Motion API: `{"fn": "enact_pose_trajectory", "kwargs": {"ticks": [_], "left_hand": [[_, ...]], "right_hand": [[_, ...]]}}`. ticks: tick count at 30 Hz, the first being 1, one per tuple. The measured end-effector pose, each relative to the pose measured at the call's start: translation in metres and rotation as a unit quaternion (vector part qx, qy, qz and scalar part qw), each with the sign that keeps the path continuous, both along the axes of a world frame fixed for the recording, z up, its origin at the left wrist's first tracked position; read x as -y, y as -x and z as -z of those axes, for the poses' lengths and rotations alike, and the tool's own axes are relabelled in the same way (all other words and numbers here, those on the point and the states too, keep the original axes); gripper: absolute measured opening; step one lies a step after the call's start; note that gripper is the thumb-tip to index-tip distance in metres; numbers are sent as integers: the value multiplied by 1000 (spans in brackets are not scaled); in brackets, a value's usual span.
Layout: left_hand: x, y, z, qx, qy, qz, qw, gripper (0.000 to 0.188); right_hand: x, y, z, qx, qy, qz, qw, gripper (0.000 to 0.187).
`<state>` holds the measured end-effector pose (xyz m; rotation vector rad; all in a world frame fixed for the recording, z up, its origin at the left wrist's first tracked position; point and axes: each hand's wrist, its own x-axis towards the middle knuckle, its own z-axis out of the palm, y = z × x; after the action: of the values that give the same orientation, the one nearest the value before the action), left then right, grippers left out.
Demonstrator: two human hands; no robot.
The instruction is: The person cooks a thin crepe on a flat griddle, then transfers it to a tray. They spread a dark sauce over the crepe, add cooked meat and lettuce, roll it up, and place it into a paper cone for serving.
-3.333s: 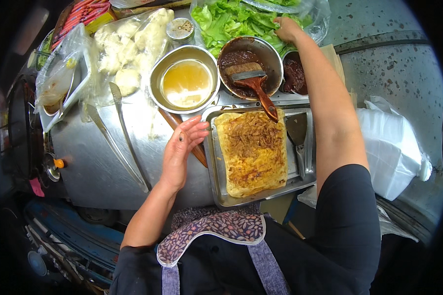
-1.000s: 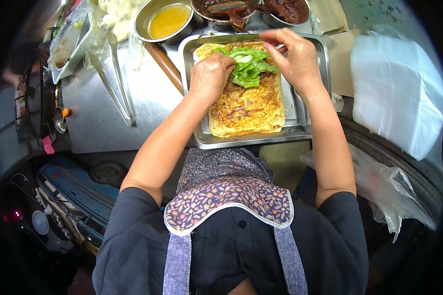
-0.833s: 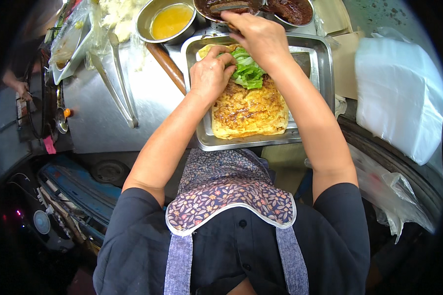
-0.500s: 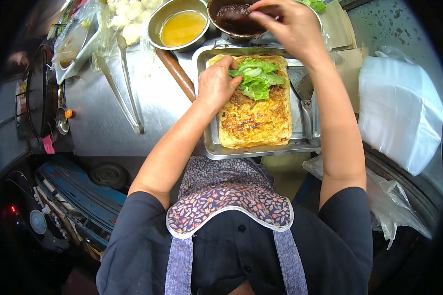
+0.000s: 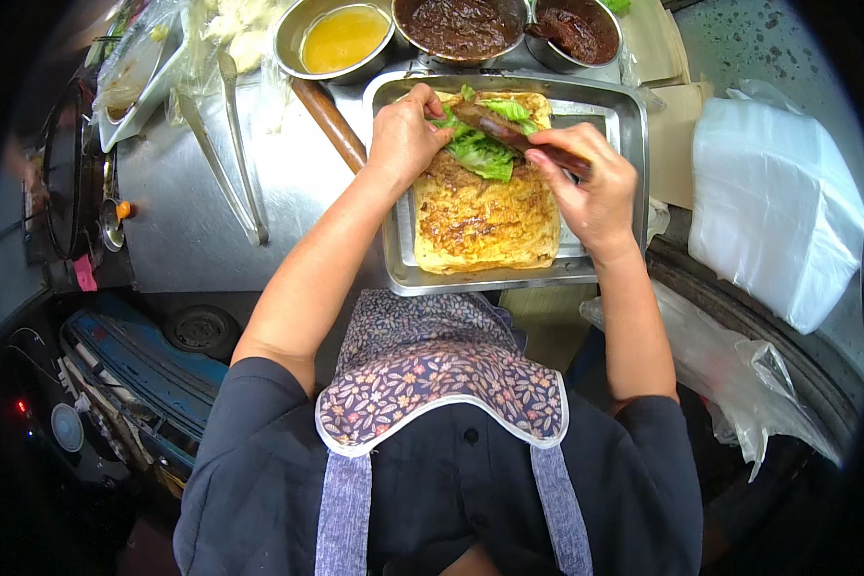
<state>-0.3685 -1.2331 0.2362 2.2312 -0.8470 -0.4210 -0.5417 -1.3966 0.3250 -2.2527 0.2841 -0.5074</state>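
Observation:
A square, browned flatbread smeared with dark sauce lies in a metal tray. Green lettuce rests on its far half over a brown shredded-looking filling. My left hand is closed in a pinch at the lettuce's left edge, fingertips on the leaf. In my right hand is the handle of a dark brown, wooden-looking spoon, its broad end lying across the lettuce. My right fingers wrap round that handle and hide part of the tray's right side.
Behind the tray stand a bowl of yellow liquid and two bowls of dark sauce, a middle bowl and a right bowl. Metal tongs and a wooden rod lie left. Stacked white plastic bags sit right.
My right hand has come down from the sauce bowls to the lettuce and now holds the spoon. My left hand stays at the lettuce's left edge. The whole view has shifted slightly.

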Motion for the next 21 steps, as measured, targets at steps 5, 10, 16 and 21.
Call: {"fn": "enact_pose_trajectory", "kwargs": {"ticks": [5, 10, 16, 21], "left_hand": [[-5, -1, 4, 3, -4, -3, 1000, 29], [-3, -1, 6, 33, -13, 16, 999, 31], [-4, 0, 8, 43, -16, 14, 999, 33], [-1, 4, 8, 42, -13, 17, 999, 34]], "right_hand": [[-1, 11, -29, 72, 44, -18, 996, 22], [-31, 52, 3, 7, 223, -196, 955, 23], [15, 55, -46, 30, 111, -195, 974, 27], [15, 21, 7, 99, -286, 152, 941, 11]]}}
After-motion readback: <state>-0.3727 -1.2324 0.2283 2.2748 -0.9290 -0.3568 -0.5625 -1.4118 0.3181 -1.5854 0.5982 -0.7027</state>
